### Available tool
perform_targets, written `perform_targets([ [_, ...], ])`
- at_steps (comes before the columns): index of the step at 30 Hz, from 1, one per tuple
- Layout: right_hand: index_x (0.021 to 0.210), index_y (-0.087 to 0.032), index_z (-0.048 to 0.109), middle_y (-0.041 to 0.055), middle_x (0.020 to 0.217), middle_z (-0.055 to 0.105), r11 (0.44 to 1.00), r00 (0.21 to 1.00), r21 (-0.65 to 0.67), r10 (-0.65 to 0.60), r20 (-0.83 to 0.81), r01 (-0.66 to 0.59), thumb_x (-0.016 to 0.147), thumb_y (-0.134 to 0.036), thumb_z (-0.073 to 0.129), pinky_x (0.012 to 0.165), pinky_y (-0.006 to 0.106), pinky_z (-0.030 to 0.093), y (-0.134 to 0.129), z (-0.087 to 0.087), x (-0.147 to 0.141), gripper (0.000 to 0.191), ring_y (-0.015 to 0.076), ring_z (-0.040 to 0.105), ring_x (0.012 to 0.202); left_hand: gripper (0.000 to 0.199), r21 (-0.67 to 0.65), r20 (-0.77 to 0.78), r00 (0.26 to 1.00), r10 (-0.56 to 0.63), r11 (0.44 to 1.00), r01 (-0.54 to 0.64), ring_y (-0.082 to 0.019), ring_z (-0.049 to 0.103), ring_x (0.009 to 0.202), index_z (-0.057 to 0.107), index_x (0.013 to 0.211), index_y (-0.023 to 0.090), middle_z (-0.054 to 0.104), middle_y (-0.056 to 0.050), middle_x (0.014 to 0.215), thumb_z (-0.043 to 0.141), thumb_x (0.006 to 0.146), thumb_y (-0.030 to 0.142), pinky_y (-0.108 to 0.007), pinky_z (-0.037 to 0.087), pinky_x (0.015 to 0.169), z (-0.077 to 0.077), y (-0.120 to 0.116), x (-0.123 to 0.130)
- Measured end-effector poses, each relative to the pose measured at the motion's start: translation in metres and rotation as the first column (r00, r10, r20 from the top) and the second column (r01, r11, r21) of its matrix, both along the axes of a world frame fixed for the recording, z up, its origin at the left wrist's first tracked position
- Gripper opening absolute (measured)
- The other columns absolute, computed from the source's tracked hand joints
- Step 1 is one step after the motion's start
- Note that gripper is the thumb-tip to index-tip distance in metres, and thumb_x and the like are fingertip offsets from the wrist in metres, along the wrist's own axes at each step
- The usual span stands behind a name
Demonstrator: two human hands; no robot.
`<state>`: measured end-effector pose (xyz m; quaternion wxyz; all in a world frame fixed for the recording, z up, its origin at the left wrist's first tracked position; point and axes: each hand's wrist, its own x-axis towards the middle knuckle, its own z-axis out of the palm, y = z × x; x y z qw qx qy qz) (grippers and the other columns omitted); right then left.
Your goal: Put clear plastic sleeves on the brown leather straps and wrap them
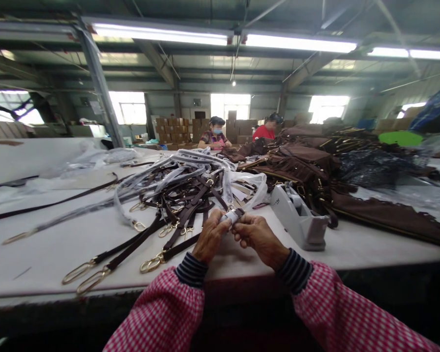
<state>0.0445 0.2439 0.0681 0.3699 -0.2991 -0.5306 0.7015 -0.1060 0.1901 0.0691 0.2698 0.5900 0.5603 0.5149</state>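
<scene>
Both hands meet near the front edge of the table. My left hand is closed around the end of a dark brown strap partly wrapped in whitish plastic. The fingertips of my right hand pinch the same wrapped end from the other side. A clear plastic sleeve runs from it back toward the heap. Left of my hands lies a tangle of brown straps with gold clasps, some in plastic sleeves. Several strap ends with gold oval hooks point toward me. Just right stands a grey tape dispenser.
Brown fabric pieces with gold zips are heaped at the right, beside dark plastic film. Loose clear plastic lies at the back left of the white table. Two people sit beyond, before stacked cartons.
</scene>
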Motion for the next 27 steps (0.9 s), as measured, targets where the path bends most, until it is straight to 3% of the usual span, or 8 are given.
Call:
perform_targets([
  [5,0.078,-0.012,0.063,0.004,0.075,0.07,0.998,0.993,0.058,-0.01,0.114,0.003,0.076,-0.015,0.066,0.036,0.015,0.036,0.003,0.008,-0.001,0.005,0.0073,0.056,0.049,0.022,0.0,-0.062,0.998,0.01,1.0,-0.01,-0.02,0.05,0.082,0.049,0.088,0.022,0.053,0.0,0.083,0.043,0.092,0.042,-0.035,0.038,0.076,0.003,0.0,0.001],
  [10,0.073,-0.017,0.058,0.0022,0.067,0.068,0.902,0.899,0.431,-0.211,0.385,0.027,0.086,-0.02,0.062,0.041,0.022,0.037,0.008,0.006,-0.005,0.014,0.013,0.06,0.049,0.024,0.016,-0.057,0.998,-0.017,1.0,0.018,-0.02,0.051,0.082,0.05,0.086,0.021,0.054,0.0,0.084,0.039,0.096,0.041,-0.034,0.038,0.077,0.0,0.002,0.0],
  [13,0.076,-0.019,0.059,0.0012,0.068,0.065,0.665,0.784,0.741,-0.507,0.359,0.091,0.086,-0.022,0.069,0.059,0.028,0.046,0.012,0.001,-0.006,0.015,0.0177,0.062,0.064,0.025,0.032,-0.054,0.999,0.004,0.999,-0.002,-0.021,0.052,0.088,0.053,0.088,0.021,0.057,-0.002,0.091,0.039,0.098,0.039,-0.035,0.039,0.082,-0.001,0.004,0.0],
  [15,0.091,-0.018,0.063,0.0054,0.085,0.068,0.317,0.715,0.948,-0.669,0.203,0.027,0.09,-0.02,0.069,0.073,0.033,0.049,0.016,0.0,-0.006,0.006,0.0229,0.063,0.083,0.026,0.046,-0.054,0.998,0.01,0.999,-0.008,-0.022,0.051,0.09,0.054,0.089,0.021,0.057,-0.003,0.094,0.037,0.099,0.039,-0.036,0.039,0.084,-0.002,0.004,0.0],
  [17,0.108,-0.016,0.064,0.0103,0.106,0.069,-0.016,0.757,0.994,-0.65,0.069,-0.105,0.097,-0.016,0.061,0.086,0.036,0.049,0.02,0.0,-0.006,0.012,0.0262,0.06,0.102,0.027,0.069,-0.057,0.998,-0.006,0.998,0.01,-0.022,0.051,0.091,0.055,0.091,0.02,0.057,-0.004,0.095,0.037,0.099,0.038,-0.037,0.04,0.086,-0.002,0.005,0.0],
  [19,0.117,-0.016,0.064,0.0109,0.117,0.068,-0.222,0.827,0.953,-0.56,0.046,-0.204,0.102,-0.014,0.051,0.092,0.036,0.048,0.024,0.001,-0.008,0.019,0.0261,0.057,0.109,0.027,0.095,-0.046,0.999,-0.013,0.995,0.018,-0.023,0.052,0.095,0.057,0.094,0.02,0.058,-0.005,0.098,0.036,0.1,0.037,-0.038,0.041,0.089,-0.003,0.006,-0.001],
  [22,0.114,-0.013,0.064,0.0096,0.11,0.068,-0.3,0.847,0.915,-0.526,0.076,-0.268,0.103,-0.013,0.049,0.091,0.036,0.047,0.029,0.003,-0.013,0.019,0.0257,0.055,0.104,0.028,0.093,-0.014,1.0,0.001,0.996,0.001,-0.024,0.053,0.099,0.056,0.097,0.02,0.057,-0.006,0.101,0.036,0.099,0.038,-0.039,0.042,0.092,-0.006,0.008,-0.002],
  [27,0.103,-0.014,0.065,0.0098,0.103,0.064,-0.243,0.743,0.889,-0.654,0.145,-0.388,0.101,-0.014,0.054,0.082,0.038,0.046,0.035,0.005,-0.018,0.012,0.0276,0.052,0.101,0.028,0.089,-0.014,0.998,0.054,0.995,-0.053,-0.025,0.053,0.11,0.055,0.107,0.018,0.056,-0.008,0.111,0.04,0.097,0.039,-0.041,0.039,0.101,-0.008,0.008,0.001],
])
